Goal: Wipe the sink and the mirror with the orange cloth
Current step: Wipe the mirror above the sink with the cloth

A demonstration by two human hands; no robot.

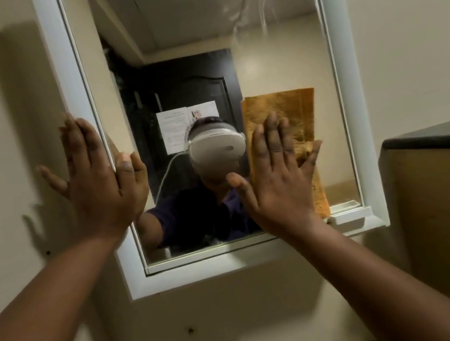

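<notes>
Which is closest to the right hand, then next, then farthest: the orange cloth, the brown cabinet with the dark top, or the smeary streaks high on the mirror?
1. Folded orange cloth: pressed under the right hand on the mirror.
2. Brown cabinet with a dark top: off to the right.
3. Whitish smeary streaks: high on the mirror's upper right.

Both bare forearms come up from the lower corners of the frame and point toward the middle. The left hand (97,187) is at the centre left of the frame, palm turned away from the camera, its fingers straight and close together, the thumb spread out to the left. The right hand (276,174) is at the centre right, also flat with straight fingers pointing up, the thumb spread to the left and the little finger spread to the right.
</notes>
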